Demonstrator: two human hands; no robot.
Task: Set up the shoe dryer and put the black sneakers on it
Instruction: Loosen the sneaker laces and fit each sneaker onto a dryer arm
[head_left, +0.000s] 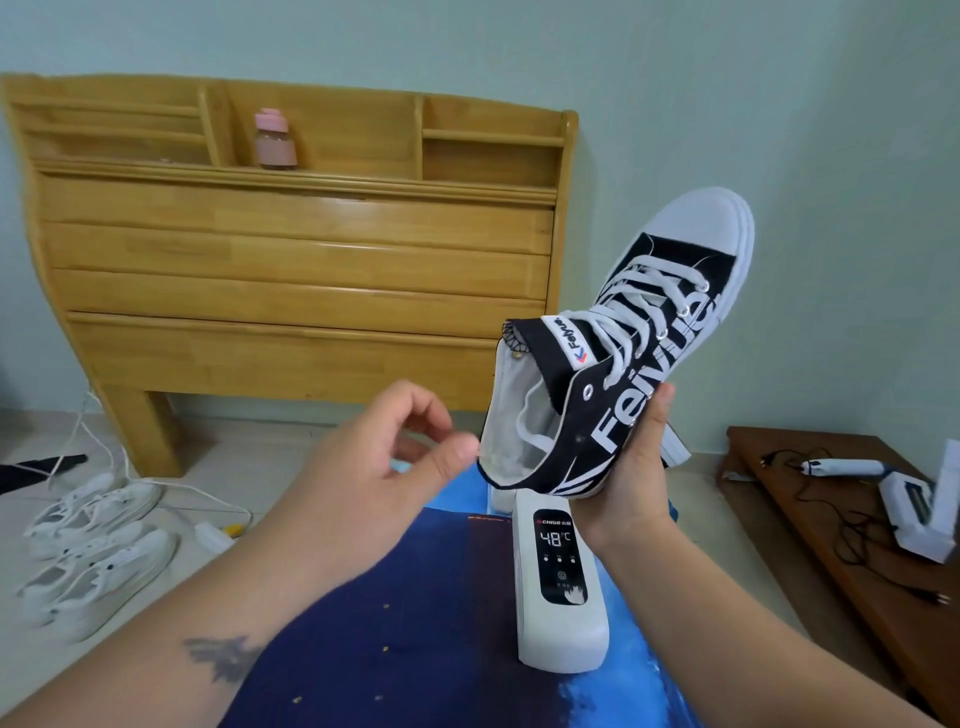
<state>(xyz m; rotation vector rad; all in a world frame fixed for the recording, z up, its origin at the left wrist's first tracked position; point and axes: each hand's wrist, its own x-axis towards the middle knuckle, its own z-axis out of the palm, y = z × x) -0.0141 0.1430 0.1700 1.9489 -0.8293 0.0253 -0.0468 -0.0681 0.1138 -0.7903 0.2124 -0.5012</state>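
A black high-top sneaker (644, 353) with white laces and a white toe cap is tilted toe-up in the air. My right hand (631, 467) grips it from below at the heel and side. My left hand (379, 462) hovers just left of the shoe's opening, fingers loosely curled, holding nothing. Directly below the shoe stands the white shoe dryer (558, 587) on a blue mat (415, 613); its black panel reads 48°C. A second black sneaker is not visible.
Two white sneakers (93, 545) lie on the floor at left beside a white cord and plug (213, 535). A wooden headboard (291, 260) leans on the wall with a pink bottle (274, 139) on its shelf. A brown board (852, 535) at right carries small white devices and cables.
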